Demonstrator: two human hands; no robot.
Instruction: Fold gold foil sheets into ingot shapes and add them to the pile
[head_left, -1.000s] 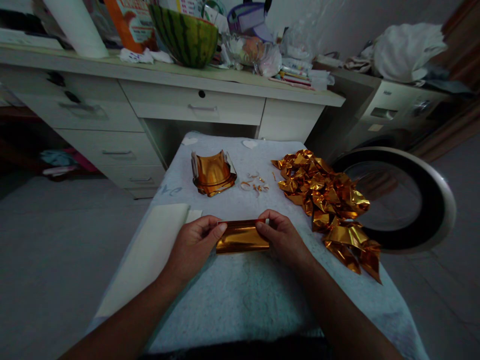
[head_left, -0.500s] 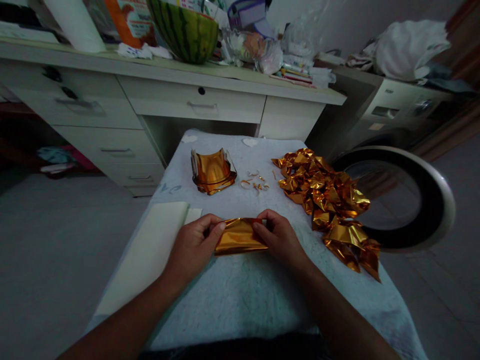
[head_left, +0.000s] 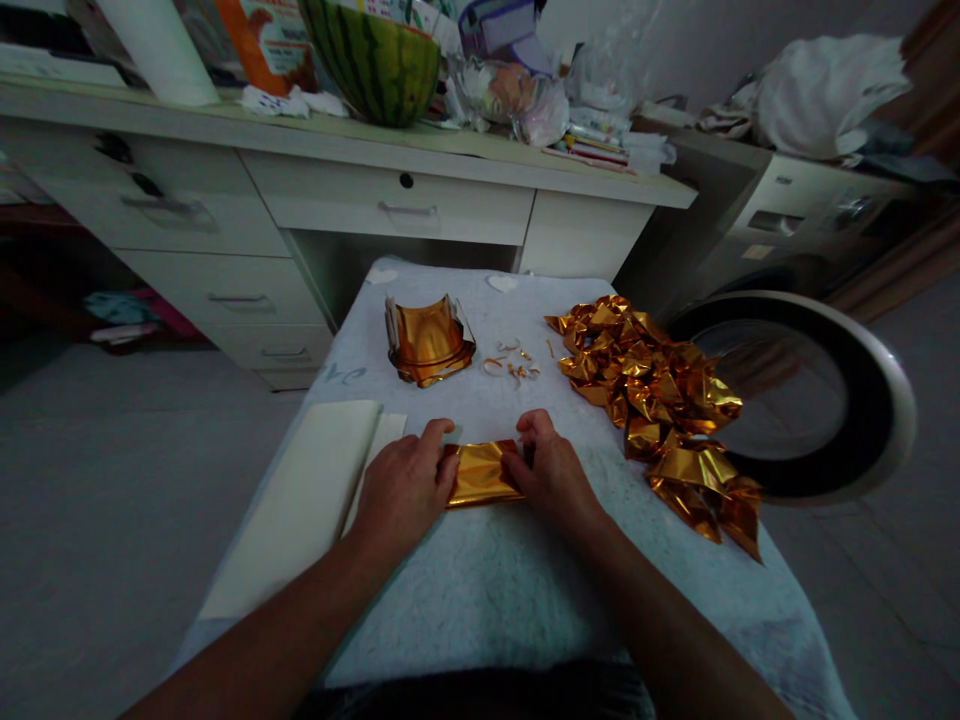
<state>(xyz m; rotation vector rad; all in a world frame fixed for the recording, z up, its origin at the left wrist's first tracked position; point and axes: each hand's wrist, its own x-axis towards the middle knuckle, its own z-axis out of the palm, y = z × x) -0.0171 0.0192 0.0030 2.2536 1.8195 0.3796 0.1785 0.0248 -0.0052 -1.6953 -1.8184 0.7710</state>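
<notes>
A sheet of shiny gold foil [head_left: 484, 473], folded into a small strip, lies in front of me on the cloth. My left hand [head_left: 409, 485] has its thumb on the strip's left end, with the index finger raised a little above the far edge. At the right end, my right hand [head_left: 555, 475] holds the foil with its thumb, its other fingers curled behind. Beyond my hands stands a stack of curved gold foil sheets [head_left: 429, 340]. Off to the right is a heap of folded gold foil pieces [head_left: 645, 370].
Small curled scraps [head_left: 514, 368] lie between stack and heap. White folded sheets [head_left: 300, 500] rest at the left on the cloth-covered table [head_left: 480, 610]. A cut watermelon [head_left: 375, 65] sits on the cabinet top. The washing machine's open round door [head_left: 874, 400] is close on the right.
The foil strip looks narrower and flatter against the table. My index fingers have lifted off its far edge, and my thumbs have moved inward and down on its ends.
</notes>
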